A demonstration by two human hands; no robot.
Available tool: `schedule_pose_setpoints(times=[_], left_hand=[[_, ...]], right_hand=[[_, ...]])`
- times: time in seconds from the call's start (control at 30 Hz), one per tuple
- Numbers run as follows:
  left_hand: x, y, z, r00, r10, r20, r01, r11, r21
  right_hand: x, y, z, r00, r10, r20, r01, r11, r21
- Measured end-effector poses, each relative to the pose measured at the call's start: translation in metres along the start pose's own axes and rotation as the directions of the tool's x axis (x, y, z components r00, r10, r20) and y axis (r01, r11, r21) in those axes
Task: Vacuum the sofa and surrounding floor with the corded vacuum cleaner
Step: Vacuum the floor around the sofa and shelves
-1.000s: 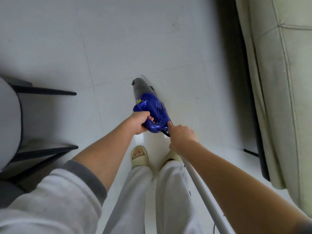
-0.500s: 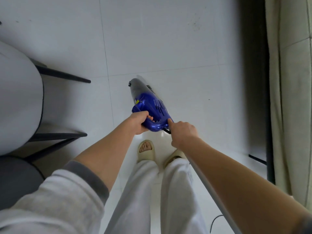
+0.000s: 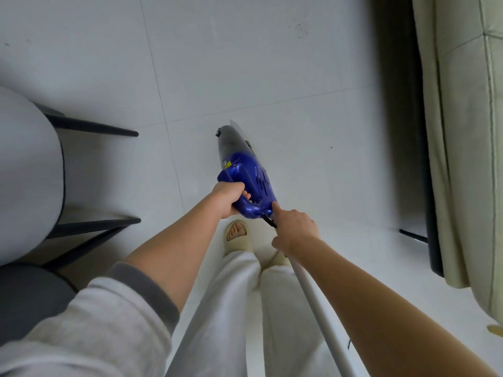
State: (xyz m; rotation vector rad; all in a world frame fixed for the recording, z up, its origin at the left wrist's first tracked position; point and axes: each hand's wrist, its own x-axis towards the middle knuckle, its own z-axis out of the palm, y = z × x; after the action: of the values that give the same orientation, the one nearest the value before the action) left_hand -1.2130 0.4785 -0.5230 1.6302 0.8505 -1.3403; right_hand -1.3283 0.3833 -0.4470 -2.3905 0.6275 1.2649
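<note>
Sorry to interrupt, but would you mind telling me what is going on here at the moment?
A person stands on a pale tiled floor holding a blue handheld vacuum cleaner. The left hand grips its handle, while the right hand holds a white tube close to the back of the vacuum, one finger touching it. The nozzle points ahead above the floor. A cream sofa stands on the right and a chair on the left.

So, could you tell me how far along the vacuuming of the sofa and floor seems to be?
Nothing looks finished: dark specks remain on the floor tiles near the sofa. In hand: the left hand grips the blue handheld vacuum cleaner, held above the floor, while the right hand holds a white tube beside its cord end. Left: seemingly both the sofa and the floor.
</note>
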Motion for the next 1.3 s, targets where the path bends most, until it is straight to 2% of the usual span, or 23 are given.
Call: schedule_pose_setpoints(times=[0.3, 0.47, 0.63, 0.93, 1.1, 1.3], left_hand=[[-0.029, -0.037, 0.056, 0.999, -0.018, 0.032, 0.015, 0.995, 0.102], [-0.04, -0.077, 0.1, 0.997, -0.053, 0.059, 0.046, 0.992, 0.115], [-0.05, -0.103, 0.135, 0.992, -0.037, 0.12, 0.019, 0.988, 0.152], [-0.063, -0.14, 0.12, 0.991, -0.093, 0.095, 0.078, 0.986, 0.148], [-0.063, -0.137, 0.112, 0.989, -0.117, 0.089, 0.1, 0.98, 0.172], [-0.063, -0.127, 0.118, 0.993, -0.055, 0.102, 0.04, 0.989, 0.142]], right_hand=[[-0.043, 0.052, 0.027, 0.997, 0.075, 0.029, -0.079, 0.989, 0.129], [-0.07, 0.097, 0.055, 0.991, 0.125, 0.041, -0.13, 0.982, 0.138], [-0.092, 0.13, 0.072, 0.983, 0.174, 0.059, -0.182, 0.967, 0.179], [-0.114, 0.13, 0.099, 0.989, 0.128, 0.069, -0.134, 0.986, 0.095], [-0.112, 0.121, 0.108, 0.993, 0.104, 0.059, -0.11, 0.989, 0.102], [-0.104, 0.127, 0.094, 0.992, 0.121, 0.021, -0.123, 0.986, 0.114]])
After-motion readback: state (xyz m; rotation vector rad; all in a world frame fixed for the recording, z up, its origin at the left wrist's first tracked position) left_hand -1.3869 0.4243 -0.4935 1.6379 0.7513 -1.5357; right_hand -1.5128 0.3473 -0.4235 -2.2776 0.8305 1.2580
